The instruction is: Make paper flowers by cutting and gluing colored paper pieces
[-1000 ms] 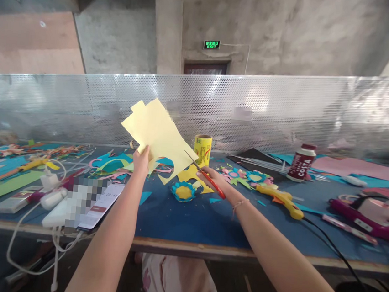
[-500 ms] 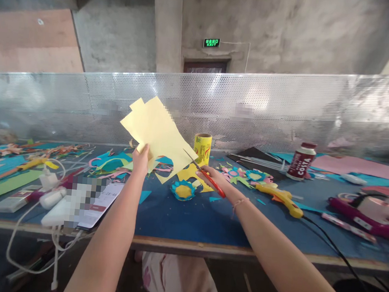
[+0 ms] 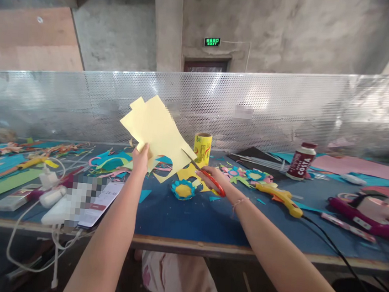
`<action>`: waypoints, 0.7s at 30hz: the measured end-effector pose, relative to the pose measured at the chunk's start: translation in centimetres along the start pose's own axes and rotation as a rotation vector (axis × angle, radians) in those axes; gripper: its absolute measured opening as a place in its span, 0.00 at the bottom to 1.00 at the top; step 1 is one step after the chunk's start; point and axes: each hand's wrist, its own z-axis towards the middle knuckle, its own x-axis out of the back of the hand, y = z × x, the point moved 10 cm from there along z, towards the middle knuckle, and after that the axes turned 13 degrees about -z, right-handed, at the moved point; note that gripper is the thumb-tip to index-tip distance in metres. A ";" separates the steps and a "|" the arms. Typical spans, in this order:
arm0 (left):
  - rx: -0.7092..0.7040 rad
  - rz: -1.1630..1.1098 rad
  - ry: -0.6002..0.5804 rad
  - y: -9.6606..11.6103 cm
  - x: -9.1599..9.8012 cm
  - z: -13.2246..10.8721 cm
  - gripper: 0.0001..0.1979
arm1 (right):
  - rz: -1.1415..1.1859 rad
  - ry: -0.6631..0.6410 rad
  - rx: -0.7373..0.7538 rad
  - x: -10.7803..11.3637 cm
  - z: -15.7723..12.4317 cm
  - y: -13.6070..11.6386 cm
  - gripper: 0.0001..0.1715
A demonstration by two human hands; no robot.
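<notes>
My left hand [image 3: 141,160] pinches a sheet of pale yellow paper [image 3: 158,128] by its lower left edge and holds it up over the table. A rounded piece is cut out of the sheet's lower edge. In my right hand [image 3: 214,177] is a pair of scissors [image 3: 216,185] with red handles, its blades across the paper's lower right corner. Below the sheet lies a blue paper flower [image 3: 183,190] with a yellow centre. Yellow paper offcuts [image 3: 187,173] are behind it, partly hidden by the scissors and hand.
A yellow tape roll [image 3: 202,149] stands behind the scissors. To the right are a yellow glue gun [image 3: 280,200] with a black cord and a Costa bottle [image 3: 301,162]. A phone [image 3: 101,206], white cables and a cigarette-box-sized pack [image 3: 15,198] lie left. A perforated metal screen [image 3: 115,106] borders the back.
The scissors' handles have spread a little and the blades have shifted slightly left at the paper's corner. My left hand stays almost still with the sheet.
</notes>
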 end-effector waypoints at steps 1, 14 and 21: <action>0.002 0.002 0.005 0.0 0.0 0.0 0.15 | 0.011 0.004 -0.007 0.1 0.0 0.0 0.24; 0.009 0.020 0.000 -0.6 0.2 0.3 0.15 | 0.003 0.014 0.060 -0.2 0.3 -0.3 0.24; 0.021 0.007 -0.046 -1.0 -0.2 0.2 0.17 | 0.170 -0.121 0.011 -1.8 0.2 0.3 0.25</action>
